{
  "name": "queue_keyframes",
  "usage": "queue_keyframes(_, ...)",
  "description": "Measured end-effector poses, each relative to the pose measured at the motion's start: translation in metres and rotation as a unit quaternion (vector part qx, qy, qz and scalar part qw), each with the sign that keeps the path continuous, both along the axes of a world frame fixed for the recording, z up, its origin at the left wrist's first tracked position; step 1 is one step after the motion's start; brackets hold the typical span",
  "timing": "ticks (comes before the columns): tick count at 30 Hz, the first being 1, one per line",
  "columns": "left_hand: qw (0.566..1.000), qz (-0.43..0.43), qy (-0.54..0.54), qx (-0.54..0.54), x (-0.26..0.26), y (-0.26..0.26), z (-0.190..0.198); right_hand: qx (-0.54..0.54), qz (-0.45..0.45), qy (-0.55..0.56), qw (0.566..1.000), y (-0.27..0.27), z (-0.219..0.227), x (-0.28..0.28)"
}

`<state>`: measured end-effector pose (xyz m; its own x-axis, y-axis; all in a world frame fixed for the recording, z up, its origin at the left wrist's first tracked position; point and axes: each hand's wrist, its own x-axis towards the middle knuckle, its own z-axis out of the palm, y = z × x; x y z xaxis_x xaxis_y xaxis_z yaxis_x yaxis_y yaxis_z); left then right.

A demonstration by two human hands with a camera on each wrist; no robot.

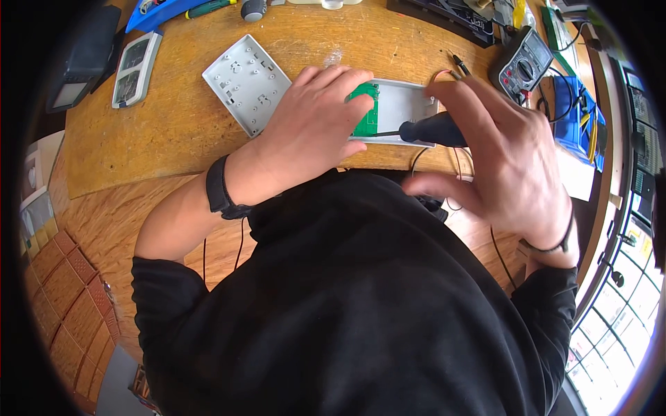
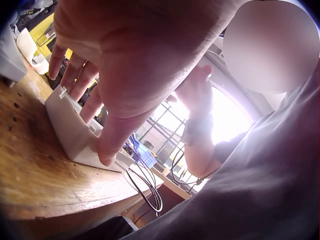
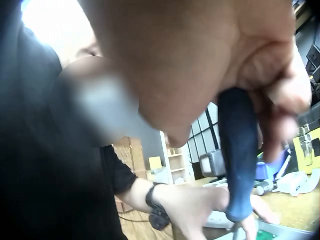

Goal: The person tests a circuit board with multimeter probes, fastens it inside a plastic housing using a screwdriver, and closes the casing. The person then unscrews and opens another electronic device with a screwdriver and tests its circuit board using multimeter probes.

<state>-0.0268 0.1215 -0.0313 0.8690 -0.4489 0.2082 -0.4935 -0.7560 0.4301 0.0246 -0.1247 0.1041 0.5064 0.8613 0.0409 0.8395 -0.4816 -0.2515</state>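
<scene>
In the head view, my left hand [image 1: 312, 118] rests over a light grey case half [image 1: 406, 100], fingers extended across the green circuit board [image 1: 368, 114] inside and thumb at the near wall. A dark blue screwdriver [image 1: 433, 130] has its shaft reaching down to the board's near edge. Over its handle my right hand [image 1: 513, 156] is spread, blurred, with the thumb well apart. The right wrist view shows the handle [image 3: 240, 150] against the palm, fingers loosely bent behind it. What the tip touches cannot be made out.
Another grey case half [image 1: 246, 83] lies left of my left hand. A multimeter [image 1: 524, 66] with leads and a blue bin [image 1: 569, 118] stand at the right. A grey-white box [image 1: 136, 68] is at the left, a green screwdriver [image 1: 207, 8] at the back. Cables hang near the table's front edge.
</scene>
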Motion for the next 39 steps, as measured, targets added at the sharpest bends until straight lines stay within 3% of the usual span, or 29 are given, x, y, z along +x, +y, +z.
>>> queue_keyframes(1,1.0,-0.001,-0.018,-0.001,-0.001,0.0,-0.004,0.001,0.003,0.002,1.0,0.003,-0.003,0.002)
queue_keyframes(3,0.999,-0.004,-0.036,-0.003,-0.001,0.0,-0.005,0.083,0.128,-0.043,0.987,0.004,-0.013,0.007)
queue_keyframes(4,1.0,-0.005,-0.024,-0.005,-0.001,-0.001,-0.005,0.081,0.138,0.02,0.987,0.001,-0.013,0.003)
queue_keyframes(5,1.0,-0.004,-0.011,-0.006,-0.001,-0.001,-0.004,0.08,0.138,0.019,0.987,-0.001,-0.008,-0.003)
queue_keyframes(7,1.0,-0.004,-0.001,0.001,-0.002,-0.001,0.001,-0.098,0.03,0.005,0.995,-0.001,0.003,-0.014)
queue_keyframes(9,1.0,-0.007,0.007,0.007,-0.001,-0.001,0.001,-0.083,0.021,0.014,0.996,-0.002,-0.002,-0.006)
queue_keyframes(11,1.0,-0.01,-0.019,-0.005,-0.001,0.001,-0.003,0.024,-0.011,0.004,1.0,0.005,0.0,-0.004)
queue_keyframes(12,1.0,-0.009,-0.017,-0.005,-0.003,0.002,-0.003,0.073,0.028,0.005,0.997,0.01,0.0,-0.002)
queue_keyframes(15,1.0,-0.001,0.002,-0.006,-0.002,-0.001,0.0,0.07,0.103,0.092,0.988,-0.002,-0.012,0.002)
queue_keyframes(17,1.0,-0.006,0.004,0.004,-0.002,-0.001,0.001,0.017,0.069,0.037,0.997,-0.004,-0.012,-0.002)
queue_keyframes(19,1.0,-0.007,-0.004,-0.001,-0.003,-0.001,-0.003,-0.039,-0.039,0.033,0.998,-0.006,-0.014,0.003)
queue_keyframes(21,1.0,-0.002,-0.013,-0.004,-0.002,0.001,-0.003,-0.033,-0.039,0.028,0.998,-0.001,-0.008,0.004)
queue_keyframes(23,1.0,-0.004,-0.013,-0.007,-0.004,0.001,-0.002,0.125,0.045,-0.013,0.991,0.006,-0.014,0.004)
queue_keyframes(24,1.0,-0.004,-0.013,-0.008,-0.002,0.0,-0.001,0.125,0.109,-0.052,0.985,0.007,-0.019,0.012)
queue_keyframes(25,1.0,-0.005,-0.003,-0.006,-0.002,0.0,0.0,0.124,0.107,-0.051,0.985,0.004,-0.017,0.008)
queue_keyframes(27,1.0,-0.006,0.006,-0.005,-0.001,-0.002,0.0,0.036,0.076,0.024,0.996,-0.003,-0.008,-0.005)
queue_keyframes(28,1.0,-0.005,0.003,-0.002,-0.001,-0.001,0.0,-0.021,0.034,-0.021,0.999,-0.008,-0.008,-0.007)
queue_keyframes(33,1.0,0.0,-0.022,-0.003,-0.004,-0.001,-0.002,0.051,-0.028,0.01,0.998,-0.002,-0.007,-0.003)
queue_keyframes(35,1.0,-0.003,0.0,-0.001,-0.002,-0.002,0.002,0.087,0.126,0.019,0.988,-0.008,-0.014,0.004)
queue_keyframes(37,1.0,-0.005,0.0,-0.002,-0.002,-0.003,0.001,0.054,0.12,0.086,0.988,-0.013,-0.009,-0.003)
queue_keyframes(39,1.0,-0.007,0.001,0.001,-0.003,-0.002,0.001,-0.027,0.016,0.018,0.999,-0.014,-0.007,-0.005)
